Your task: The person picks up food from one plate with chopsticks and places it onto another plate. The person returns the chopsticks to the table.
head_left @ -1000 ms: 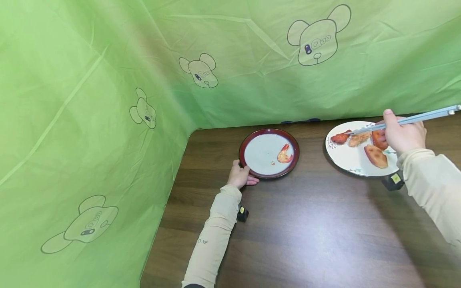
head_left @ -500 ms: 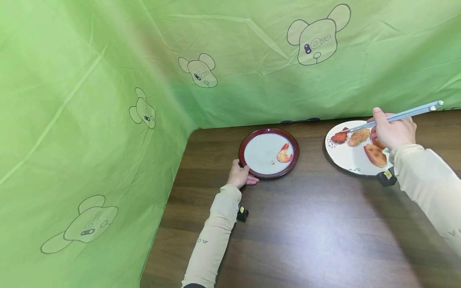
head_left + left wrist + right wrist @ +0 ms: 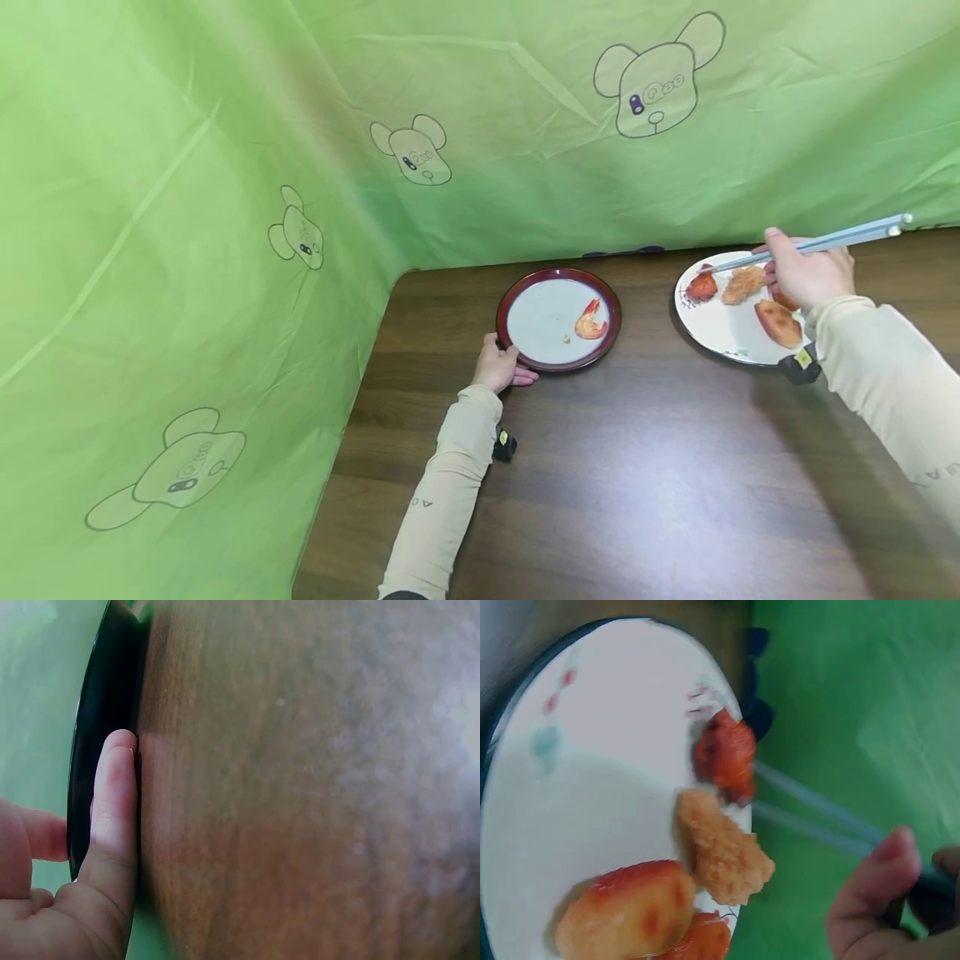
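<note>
My left hand (image 3: 497, 367) grips the near left rim of a round red-rimmed plate (image 3: 540, 321). In the left wrist view a finger (image 3: 116, 802) lies along the plate's dark outer side (image 3: 105, 690), the thumb across the rim. A shrimp (image 3: 592, 323) and a small crumb (image 3: 566, 339) lie on this plate. My right hand (image 3: 813, 273) holds a pair of light blue chopsticks (image 3: 847, 240) over a white oval plate (image 3: 720, 333). Their tips reach a red glazed meat piece (image 3: 726, 754) at that plate's edge. Whether they pinch it is unclear.
Beside the red piece lie a breaded fried piece (image 3: 724, 851), a golden-brown oval piece (image 3: 630, 911) and another reddish-orange piece (image 3: 701, 941), partly covered. Green cloth (image 3: 510, 200) hangs behind and left of the wooden table (image 3: 600, 467).
My right hand has moved left with the chopsticks, whose tips have shifted slightly left and up at the red piece. That piece appears slightly turned. The left hand and its plate stay put.
</note>
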Demonstrator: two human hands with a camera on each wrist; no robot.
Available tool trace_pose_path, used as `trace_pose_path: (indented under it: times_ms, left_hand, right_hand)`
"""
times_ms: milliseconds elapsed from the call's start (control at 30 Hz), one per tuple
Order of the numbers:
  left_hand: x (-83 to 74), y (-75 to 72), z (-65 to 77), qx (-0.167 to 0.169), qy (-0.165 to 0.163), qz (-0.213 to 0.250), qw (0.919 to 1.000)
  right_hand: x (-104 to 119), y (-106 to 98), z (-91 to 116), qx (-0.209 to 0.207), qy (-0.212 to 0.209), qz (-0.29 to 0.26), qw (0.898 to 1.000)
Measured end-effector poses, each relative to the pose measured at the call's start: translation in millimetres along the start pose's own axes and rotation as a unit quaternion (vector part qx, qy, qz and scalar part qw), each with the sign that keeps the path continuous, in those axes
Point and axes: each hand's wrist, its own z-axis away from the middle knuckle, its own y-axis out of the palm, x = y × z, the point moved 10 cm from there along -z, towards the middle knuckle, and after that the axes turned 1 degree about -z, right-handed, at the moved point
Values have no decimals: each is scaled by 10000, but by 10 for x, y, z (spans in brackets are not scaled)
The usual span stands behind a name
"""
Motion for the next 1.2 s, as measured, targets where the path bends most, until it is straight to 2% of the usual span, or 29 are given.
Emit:
trace_pose_path:
  times_ms: [67, 133, 200, 267, 433, 567, 633, 800, 967, 1200]
  left_hand:
    - [-15, 2, 12, 31, 57, 0, 10000]
    - [-24, 1, 21, 28, 58, 11, 10000]
    - [-25, -6, 18, 7, 45, 25, 10000]
    - [-8, -9, 8, -40, -10, 32, 10000]
    - [-66, 5, 65, 37, -16, 74, 10000]
    - [-164, 5, 182, 45, 2, 111, 9999]
    - [-170, 3, 196, 12, 4, 92, 10000]
    - [-46, 4, 71, -42, 39, -14, 10000]
    - [33, -1, -18, -66, -11, -12, 10000]
    - [17, -4, -27, -52, -1, 86, 9999]
  right_hand:
    - [67, 72, -6, 178, -461, 646, 9967]
    - [154, 126, 4, 213, -950, 1234, 9876]
    - [221, 151, 19, 220, -1280, 1564, 9791]
    - [231, 136, 26, 158, -1239, 1450, 9815]
    - [114, 58, 23, 51, -517, 749, 9958]
    - [128, 97, 24, 160, -591, 954, 9936]
    - [163, 131, 35, 139, -783, 1226, 9893]
    - [210, 132, 75, -162, -997, 1279, 9866]
    - [239, 65, 81, -381, -964, 1226, 9870]
    - [173, 71, 39, -285, -727, 965, 9923]
